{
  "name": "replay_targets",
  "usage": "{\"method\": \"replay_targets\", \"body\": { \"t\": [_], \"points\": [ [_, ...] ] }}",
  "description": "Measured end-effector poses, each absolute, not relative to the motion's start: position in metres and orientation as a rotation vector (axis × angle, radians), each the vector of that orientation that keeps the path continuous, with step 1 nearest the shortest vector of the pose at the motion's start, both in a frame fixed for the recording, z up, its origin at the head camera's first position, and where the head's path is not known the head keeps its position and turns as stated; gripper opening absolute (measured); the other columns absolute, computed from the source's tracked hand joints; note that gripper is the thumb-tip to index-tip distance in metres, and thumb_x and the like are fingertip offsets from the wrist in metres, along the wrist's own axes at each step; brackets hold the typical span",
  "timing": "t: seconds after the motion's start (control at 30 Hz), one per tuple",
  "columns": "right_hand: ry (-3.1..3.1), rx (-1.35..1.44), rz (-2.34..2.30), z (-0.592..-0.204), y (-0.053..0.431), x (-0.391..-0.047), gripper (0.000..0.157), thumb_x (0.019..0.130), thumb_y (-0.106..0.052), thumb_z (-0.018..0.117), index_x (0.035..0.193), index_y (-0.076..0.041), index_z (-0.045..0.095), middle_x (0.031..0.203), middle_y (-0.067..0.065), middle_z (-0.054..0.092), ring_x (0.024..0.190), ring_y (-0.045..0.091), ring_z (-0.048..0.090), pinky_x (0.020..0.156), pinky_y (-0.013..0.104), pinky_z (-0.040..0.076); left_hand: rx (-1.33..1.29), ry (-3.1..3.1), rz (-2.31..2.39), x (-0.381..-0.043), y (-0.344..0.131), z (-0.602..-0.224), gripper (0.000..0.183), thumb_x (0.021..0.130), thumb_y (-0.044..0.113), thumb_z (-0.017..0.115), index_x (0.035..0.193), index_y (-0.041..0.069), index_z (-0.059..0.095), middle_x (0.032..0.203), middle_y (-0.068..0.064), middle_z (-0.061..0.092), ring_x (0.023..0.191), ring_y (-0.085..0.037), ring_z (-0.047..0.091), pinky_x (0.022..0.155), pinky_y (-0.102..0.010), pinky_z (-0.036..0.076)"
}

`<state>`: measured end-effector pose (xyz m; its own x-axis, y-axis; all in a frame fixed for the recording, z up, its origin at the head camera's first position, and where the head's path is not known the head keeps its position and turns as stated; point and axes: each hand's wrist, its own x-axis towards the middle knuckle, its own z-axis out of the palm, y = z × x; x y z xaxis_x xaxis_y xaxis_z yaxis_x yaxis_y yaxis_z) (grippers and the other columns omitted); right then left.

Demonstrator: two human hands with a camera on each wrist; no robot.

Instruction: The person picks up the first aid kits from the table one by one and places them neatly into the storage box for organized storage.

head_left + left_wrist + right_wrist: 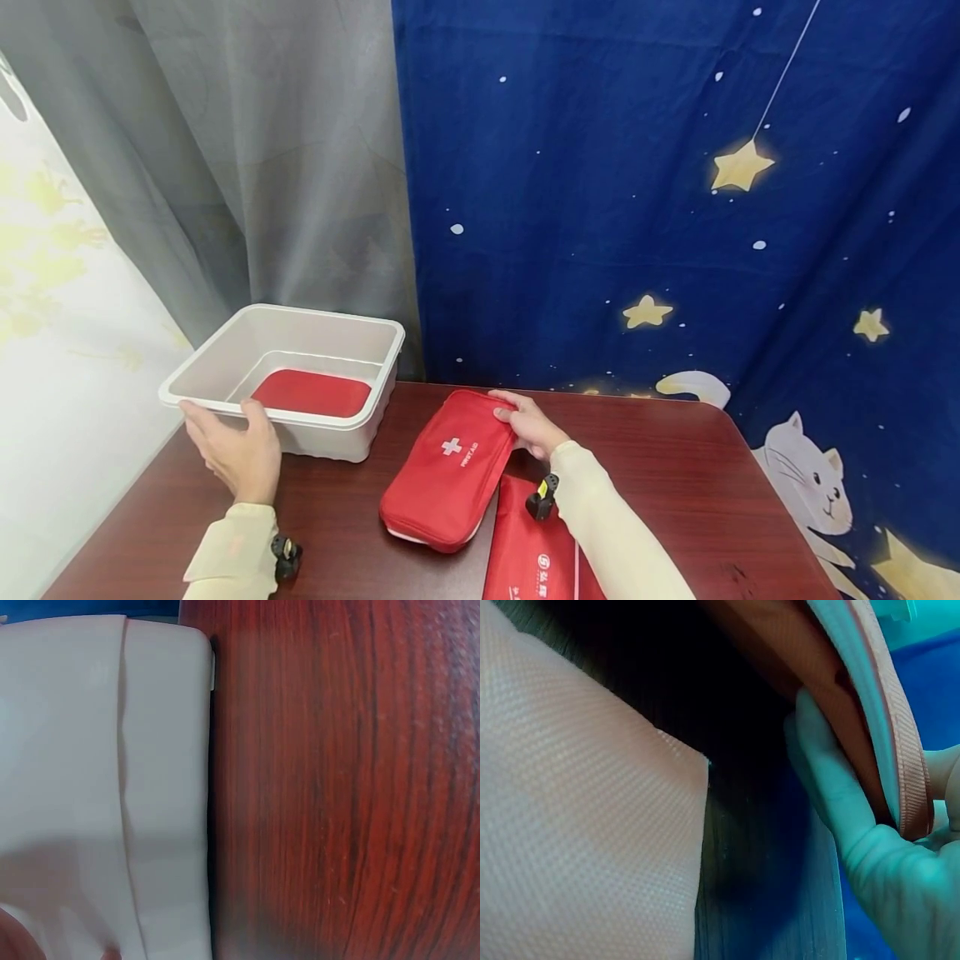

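Flat red bag (517, 525) beside first-aid pouch (442, 479)

White lettering (469, 454) is spelling out "FIRST AID" on the red pouch (442, 487), with a white cross (452, 447) sitting beside those words. On the red bag (517, 533), a round emblem (543, 562) and Chinese characters (543, 582) are showing, too small to read surely.

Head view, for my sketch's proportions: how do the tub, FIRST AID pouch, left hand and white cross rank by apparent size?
1. Tub
2. FIRST AID pouch
3. Left hand
4. White cross
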<state>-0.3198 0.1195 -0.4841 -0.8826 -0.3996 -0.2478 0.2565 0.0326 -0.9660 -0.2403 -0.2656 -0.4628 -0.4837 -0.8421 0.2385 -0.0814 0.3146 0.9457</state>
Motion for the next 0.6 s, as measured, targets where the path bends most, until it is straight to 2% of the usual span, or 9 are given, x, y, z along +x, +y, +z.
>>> {"method": "replay_targets", "body": {
  "t": [0.27, 0.6],
  "points": [
    [1.833, -0.132, -1.976, -0.476, 0.124, -0.320, 0.045, 0.095, -0.009, 0.043, 0.139, -0.011, 0.035, 0.113, 0.017, 0.055, 0.085, 0.023, 0.065, 0.070, 0.048, 0.053, 0.828, -1.800, -1.247, -0.239, -0.266, -0.463, 0.078, 0.084, 0.038, 0.045, 0.147, 0.028, 0.001, 0.152, 0.009, 0.011, 0.138, -0.010, 0.014, 0.112, -0.030, 0.012],
    [1.762, -0.106, -2.078, -0.456, 0.139, -0.318, 0.042, 0.094, -0.008, 0.044, 0.135, -0.012, 0.039, 0.115, 0.015, 0.053, 0.087, 0.024, 0.065, 0.072, 0.047, 0.052, 0.825, -1.804, -1.250, -0.238, -0.265, -0.462, 0.078, 0.084, 0.038, 0.045, 0.147, 0.028, 0.001, 0.152, 0.010, 0.011, 0.138, -0.010, 0.014, 0.112, -0.031, 0.012]
  ]
}}
